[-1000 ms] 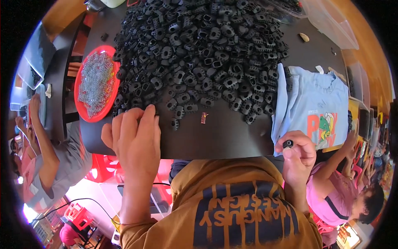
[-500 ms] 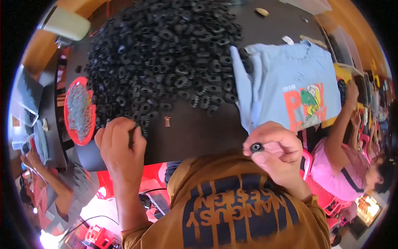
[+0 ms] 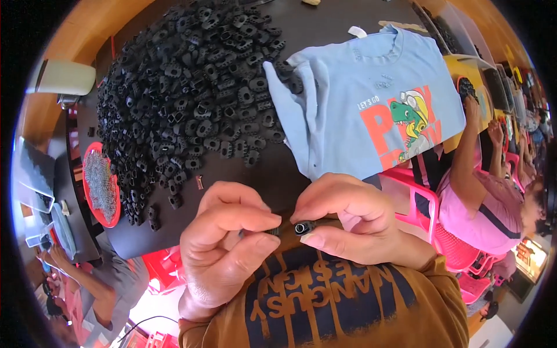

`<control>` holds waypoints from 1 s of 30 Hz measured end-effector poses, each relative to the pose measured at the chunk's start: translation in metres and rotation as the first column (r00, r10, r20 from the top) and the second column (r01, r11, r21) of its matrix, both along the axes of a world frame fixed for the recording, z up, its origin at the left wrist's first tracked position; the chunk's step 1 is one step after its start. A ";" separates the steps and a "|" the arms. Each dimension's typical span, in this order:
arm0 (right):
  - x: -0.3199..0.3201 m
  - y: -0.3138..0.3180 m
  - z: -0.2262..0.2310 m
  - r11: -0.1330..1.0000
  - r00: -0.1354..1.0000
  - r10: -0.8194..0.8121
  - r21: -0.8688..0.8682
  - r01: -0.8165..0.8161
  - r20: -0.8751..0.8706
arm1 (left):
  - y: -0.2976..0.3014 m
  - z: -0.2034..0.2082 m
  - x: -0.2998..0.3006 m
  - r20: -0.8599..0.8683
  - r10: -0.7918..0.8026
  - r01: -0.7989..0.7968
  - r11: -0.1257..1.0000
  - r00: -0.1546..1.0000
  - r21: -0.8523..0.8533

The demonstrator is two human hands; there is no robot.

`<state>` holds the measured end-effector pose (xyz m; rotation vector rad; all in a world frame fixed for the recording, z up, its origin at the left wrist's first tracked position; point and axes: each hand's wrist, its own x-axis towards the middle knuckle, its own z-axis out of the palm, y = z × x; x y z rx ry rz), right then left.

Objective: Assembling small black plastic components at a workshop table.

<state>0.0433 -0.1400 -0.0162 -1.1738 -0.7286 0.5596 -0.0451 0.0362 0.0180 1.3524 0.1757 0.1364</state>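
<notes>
My right hand (image 3: 357,217) pinches a small black plastic part (image 3: 302,228) between thumb and forefinger. A pale round ring shows in the end of that part. Close beside it, my left hand (image 3: 223,240) is closed, with a small dark piece (image 3: 272,231) just visible between its fingertips; most of it is hidden. The two hands face each other near the table's front edge, a narrow gap apart. Beyond them lies a large heap of black plastic parts (image 3: 191,87), many with an oval hole.
A red dish (image 3: 86,180) of small silvery pieces stands at the left table edge. A folded light-blue shirt (image 3: 342,110) with a dinosaur print covers the right side. A tiny reddish piece (image 3: 200,182) lies before the heap. Co-workers sit to both sides, near pink chairs (image 3: 464,261).
My left hand has come away from the heap's near edge to meet my right hand, now with a small dark piece in its fingertips. My right hand has shifted left, still pinching its black part.
</notes>
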 end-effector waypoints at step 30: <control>-0.001 -0.014 0.000 0.959 0.903 -0.196 -0.117 0.258 0.382 | -0.010 0.006 0.017 -0.099 -0.157 0.185 0.854 0.983 0.487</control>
